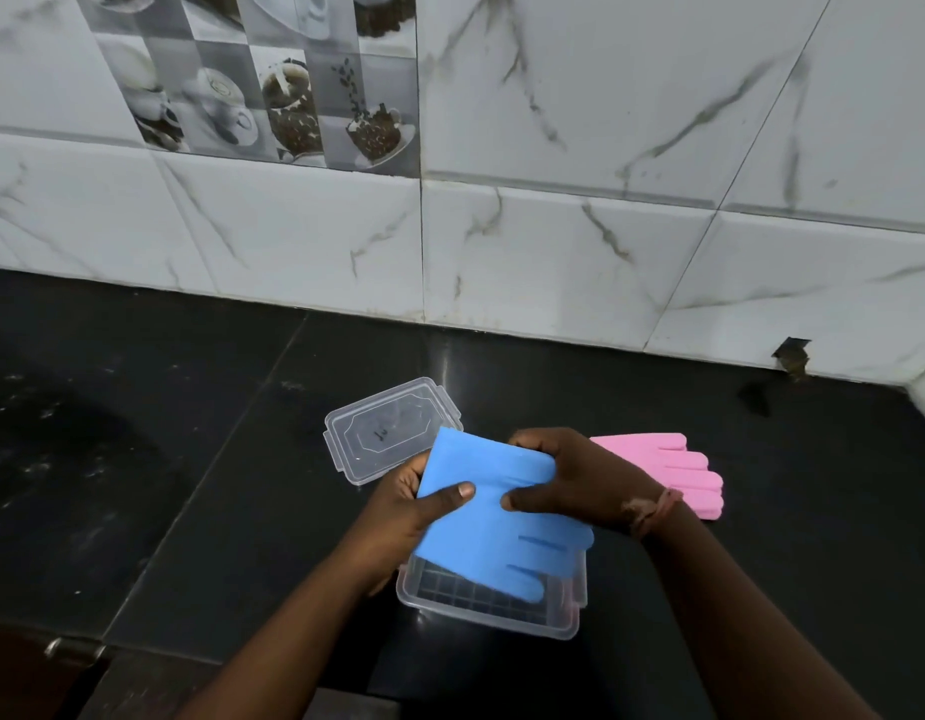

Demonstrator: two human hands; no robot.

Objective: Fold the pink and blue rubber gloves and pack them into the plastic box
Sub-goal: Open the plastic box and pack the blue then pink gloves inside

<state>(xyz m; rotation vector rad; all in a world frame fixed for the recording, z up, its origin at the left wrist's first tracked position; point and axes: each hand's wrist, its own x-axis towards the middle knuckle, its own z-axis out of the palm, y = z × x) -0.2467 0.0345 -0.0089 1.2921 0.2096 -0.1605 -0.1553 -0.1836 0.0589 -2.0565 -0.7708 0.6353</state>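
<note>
A blue rubber glove (496, 532) is held flat between both hands above the clear plastic box (481, 610). Its fingers point down and right, over the open box. My left hand (413, 504) grips the glove's left edge, thumb on top. My right hand (574, 485) clamps the glove's upper right part, thumb pressing near the middle. A pink rubber glove (683, 472) lies flat on the black counter to the right, partly hidden behind my right wrist. The box's clear lid (387, 428) lies on the counter just behind the blue glove.
The black stone counter (190, 433) meets a marble-tiled wall (553, 241) at the back. A chipped hole (790, 356) shows at the wall's base on the right. The counter's front edge and a cabinet handle (73, 652) are at the lower left.
</note>
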